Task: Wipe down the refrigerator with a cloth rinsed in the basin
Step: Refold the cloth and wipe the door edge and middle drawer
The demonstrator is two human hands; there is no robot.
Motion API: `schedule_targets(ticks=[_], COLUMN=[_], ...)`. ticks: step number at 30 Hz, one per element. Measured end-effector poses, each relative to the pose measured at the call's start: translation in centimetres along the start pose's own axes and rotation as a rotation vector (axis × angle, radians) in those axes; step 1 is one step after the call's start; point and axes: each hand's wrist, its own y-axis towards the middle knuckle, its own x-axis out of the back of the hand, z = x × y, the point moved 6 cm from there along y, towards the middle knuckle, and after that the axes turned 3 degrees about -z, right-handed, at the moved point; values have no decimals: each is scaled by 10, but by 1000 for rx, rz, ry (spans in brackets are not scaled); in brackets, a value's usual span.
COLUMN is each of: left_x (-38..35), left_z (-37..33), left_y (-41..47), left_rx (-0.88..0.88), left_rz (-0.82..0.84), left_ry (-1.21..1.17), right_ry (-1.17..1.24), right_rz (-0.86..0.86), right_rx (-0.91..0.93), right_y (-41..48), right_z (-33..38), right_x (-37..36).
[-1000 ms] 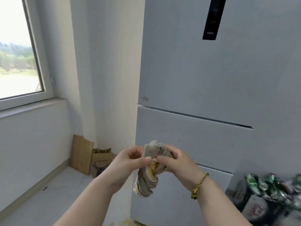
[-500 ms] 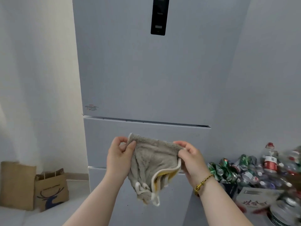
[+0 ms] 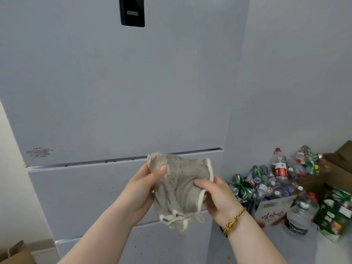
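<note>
A tall pale grey refrigerator (image 3: 114,92) fills the view ahead, with a black display panel (image 3: 132,11) near its top and small dark specks on its lower doors. In front of its middle door I hold a grey fluffy cloth (image 3: 181,189) with a white trim, spread between both hands. My left hand (image 3: 144,189) pinches its upper left corner. My right hand (image 3: 215,197), with a woven bracelet at the wrist, grips its right edge. The cloth hangs a little short of the door and its lower end dangles loose. No basin is in view.
To the right of the refrigerator stands a cardboard box (image 3: 270,210) heaped with crushed cans and plastic bottles (image 3: 280,168), with a large water bottle (image 3: 299,216) and green cartons (image 3: 335,216) beside it. A brown paper bag (image 3: 13,254) sits on the floor at the lower left.
My view has swung right and closer to the refrigerator. The cloth, bunched up a second ago, is now spread open between my hands and raised a little.
</note>
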Motion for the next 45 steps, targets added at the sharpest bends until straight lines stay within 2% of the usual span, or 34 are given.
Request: schedule_targets(ticks=[2,4,6,9,13,16,19,22,24,28,31,33,35,38,41,43,45], left_x=[-14,-26,-36,-52,-81,-108,-127,-133,-141,-147,-161,-173,-185,-193,-191,-193,-198], left_z=[9,13,12,9,3,2,9,18,22,15,6,2,0,-9,-31,-53,-72], left_y=[1,6,19,37,59,76,89,98,101,107,111,117,122,128,129,126,130], left_rx=[30,22,-24,-67,-101,-156,-156,-88,-78,-223,-271,-288,-314,-390,-583,-797,-906], left_rz=[119,152,104,40,22,-55,-114,-167,-192,-272,-236,-203,-173,-218,-423,-606,-706], left_ry=[115,139,180,233,184,78,7,-23,52,378,469,506,512,495,679,928,1150], right_ry=[134,184,-11,-238,-130,-35,13,-49,-79,-61,-321,-568,-671,-680,-502,-368,-267], right_rz=[-40,37,179,277,318,348,460,523,551,726,775,789,830,777,620,335,22], right_rx=[4,-34,-86,-94,59,153,156,101,64,-50,-44,53,157,319,382,418,467], right_y=[12,19,20,29,53,69,80,96,104,117,127,131,130,135,146,167,188], right_z=[10,18,24,39,82,109,123,124,122,121,122,122,123,130,141,147,155], right_x=[12,20,29,60,102,126,139,154,162,174,181,170,151,140,150,165,177])
